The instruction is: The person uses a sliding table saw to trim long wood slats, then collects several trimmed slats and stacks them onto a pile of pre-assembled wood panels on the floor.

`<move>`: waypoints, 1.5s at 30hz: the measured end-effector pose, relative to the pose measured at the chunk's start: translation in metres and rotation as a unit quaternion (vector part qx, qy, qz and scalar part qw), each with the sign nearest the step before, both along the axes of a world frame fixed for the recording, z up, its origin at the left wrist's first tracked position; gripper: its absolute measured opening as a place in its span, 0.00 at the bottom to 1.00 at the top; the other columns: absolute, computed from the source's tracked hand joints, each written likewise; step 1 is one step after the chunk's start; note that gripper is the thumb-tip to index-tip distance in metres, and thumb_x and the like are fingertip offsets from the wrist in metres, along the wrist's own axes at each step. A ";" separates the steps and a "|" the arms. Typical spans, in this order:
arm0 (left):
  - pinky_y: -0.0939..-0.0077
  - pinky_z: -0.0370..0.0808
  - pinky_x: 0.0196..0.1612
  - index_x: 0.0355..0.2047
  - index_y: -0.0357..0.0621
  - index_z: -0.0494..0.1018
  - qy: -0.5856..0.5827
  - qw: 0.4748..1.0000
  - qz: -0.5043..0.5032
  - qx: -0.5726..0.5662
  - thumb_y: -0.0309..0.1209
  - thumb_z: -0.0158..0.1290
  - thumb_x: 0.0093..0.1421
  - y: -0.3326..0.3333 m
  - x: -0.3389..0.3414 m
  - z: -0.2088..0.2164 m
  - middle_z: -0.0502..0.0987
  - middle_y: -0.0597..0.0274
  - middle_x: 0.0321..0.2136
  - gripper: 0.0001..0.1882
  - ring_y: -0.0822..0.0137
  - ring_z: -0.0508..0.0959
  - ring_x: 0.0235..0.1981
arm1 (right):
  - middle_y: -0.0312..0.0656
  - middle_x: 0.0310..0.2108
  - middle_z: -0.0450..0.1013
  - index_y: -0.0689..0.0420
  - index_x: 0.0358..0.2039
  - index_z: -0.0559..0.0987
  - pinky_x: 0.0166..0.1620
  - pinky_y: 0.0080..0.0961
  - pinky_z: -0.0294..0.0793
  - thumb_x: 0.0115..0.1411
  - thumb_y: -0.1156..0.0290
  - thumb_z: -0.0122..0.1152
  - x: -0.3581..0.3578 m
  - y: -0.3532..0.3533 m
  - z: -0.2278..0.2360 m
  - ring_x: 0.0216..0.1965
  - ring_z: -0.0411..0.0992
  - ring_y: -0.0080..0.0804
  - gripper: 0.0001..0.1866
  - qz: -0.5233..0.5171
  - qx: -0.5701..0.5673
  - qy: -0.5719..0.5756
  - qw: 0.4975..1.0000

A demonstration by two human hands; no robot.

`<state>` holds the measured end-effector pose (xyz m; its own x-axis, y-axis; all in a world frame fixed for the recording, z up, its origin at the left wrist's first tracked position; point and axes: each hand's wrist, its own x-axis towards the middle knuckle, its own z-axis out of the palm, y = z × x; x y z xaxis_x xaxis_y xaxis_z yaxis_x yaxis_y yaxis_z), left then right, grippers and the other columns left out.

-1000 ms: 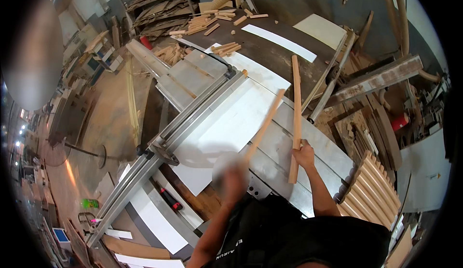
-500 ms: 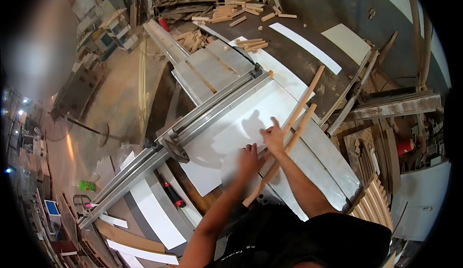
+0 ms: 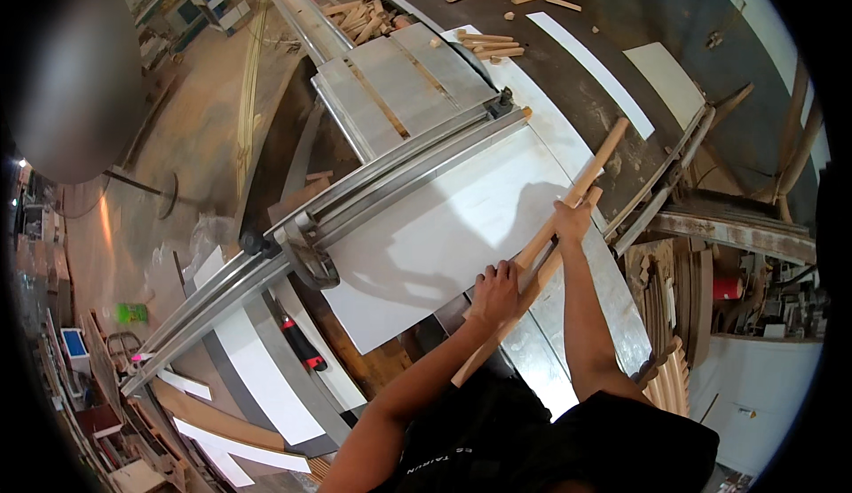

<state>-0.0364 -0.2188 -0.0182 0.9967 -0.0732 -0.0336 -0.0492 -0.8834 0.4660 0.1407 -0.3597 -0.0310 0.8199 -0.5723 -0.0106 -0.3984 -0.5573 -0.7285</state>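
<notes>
Two long wooden strips lie slanted across the near right side of a white board (image 3: 426, 218). My right hand (image 3: 572, 219) closes around the far wooden strip (image 3: 596, 161) near its upper half, its thumb along the top. My left hand (image 3: 495, 296) is lower down, fingers curled over the same strip, with part of the grip hidden. Just beneath both hands runs the near wooden strip (image 3: 497, 340), its lower end by my shirt. The board lies along a long metal fence (image 3: 399, 169) of a sliding table saw.
A metal clamp-like stop (image 3: 308, 252) sits on the fence. Beyond the fence is a grey sliding table (image 3: 404, 89). Small wood offcuts (image 3: 490, 45) and a white strip (image 3: 593, 76) lie at the far side. A red-black tool (image 3: 303, 344) rests at the near left.
My right hand, which was spread above the white board, now grips the far wooden strip. My left hand has settled onto that strip too. The view has shifted slightly.
</notes>
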 end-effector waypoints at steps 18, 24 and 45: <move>0.53 0.65 0.51 0.45 0.44 0.72 -0.129 0.977 0.137 0.099 0.27 0.52 0.55 0.173 0.044 0.003 0.71 0.54 0.43 0.16 0.53 0.70 0.49 | 0.46 0.19 0.74 0.68 0.52 0.63 0.16 0.27 0.74 0.56 0.71 0.59 0.057 0.123 0.004 0.14 0.73 0.31 0.26 0.171 0.179 0.021 0.969; 0.49 0.52 0.62 0.62 0.39 0.57 -0.181 0.963 0.143 0.137 0.46 0.61 0.51 0.189 0.077 0.013 0.61 0.51 0.58 0.43 0.53 0.57 0.63 | 0.51 0.23 0.75 0.65 0.51 0.61 0.15 0.27 0.74 0.59 0.70 0.56 0.077 0.139 -0.031 0.14 0.73 0.33 0.23 0.138 0.256 -0.002 0.957; 0.50 0.55 0.55 0.53 0.39 0.64 -0.216 0.935 0.209 0.188 0.63 0.60 0.42 0.198 0.096 -0.011 0.66 0.57 0.46 0.48 0.57 0.65 0.49 | 0.52 0.24 0.74 0.64 0.45 0.58 0.13 0.28 0.72 0.62 0.71 0.53 0.032 0.201 0.011 0.13 0.72 0.35 0.17 0.157 0.227 0.055 0.959</move>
<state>0.0593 -0.0212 -0.0294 0.8625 0.2612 0.4335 0.2248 -0.9651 0.1342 0.1726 -0.1591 -0.0197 0.9311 -0.2124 -0.2965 -0.3506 -0.2969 -0.8882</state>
